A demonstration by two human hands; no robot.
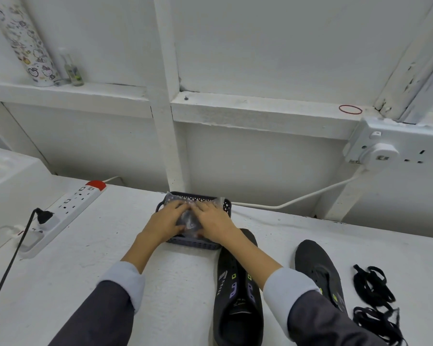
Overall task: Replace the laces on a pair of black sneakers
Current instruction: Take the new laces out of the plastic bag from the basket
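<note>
Presently the left hand (164,222) and right hand (215,222) both grip a clear plastic packet (189,219) in the dark basket (193,244). The unlaced black sneakers (238,295) lie on the counter (110,258) nearby. A rough tear could tip the basket, or drop its contents among the old laces (373,290).

Dark grey left sleeve (103,313) and right sleeve (328,320). Wide pale cuffs (125,278) at the ends. Left hand (164,222), right hand (214,221) bare.
</note>
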